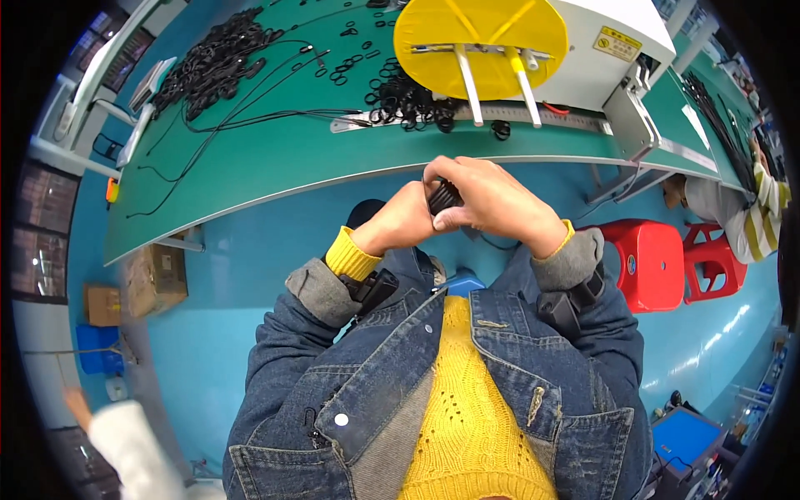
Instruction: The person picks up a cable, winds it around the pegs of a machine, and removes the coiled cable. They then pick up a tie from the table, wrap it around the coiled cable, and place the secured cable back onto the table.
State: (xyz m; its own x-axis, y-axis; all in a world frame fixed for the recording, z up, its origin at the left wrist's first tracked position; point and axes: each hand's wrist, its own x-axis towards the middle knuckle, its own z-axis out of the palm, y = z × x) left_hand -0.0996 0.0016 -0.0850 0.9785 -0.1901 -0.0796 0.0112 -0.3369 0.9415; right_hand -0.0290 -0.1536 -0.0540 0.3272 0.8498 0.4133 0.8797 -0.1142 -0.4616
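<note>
A small coiled bundle of black cable [444,197] is pinched between my two hands, just off the near edge of the green table. My left hand [398,218] is closed on its left side. My right hand [493,197] curls over it from the right, with fingers and thumb around it. Fingers cover most of the bundle. Beyond my hands stands a white machine with a yellow round disc [433,73], from which pegs stick out. A heap of black cable coils [408,104] lies below the disc, and a single coil [500,129] sits to its right.
A large pile of black cable coils [208,62] and loose long cables [250,115] spread over the green table [275,162]. Red stools [646,265] stand at the right, cardboard boxes [157,279] at the left. Other people's sleeves show at lower left [133,450] and far right [754,225].
</note>
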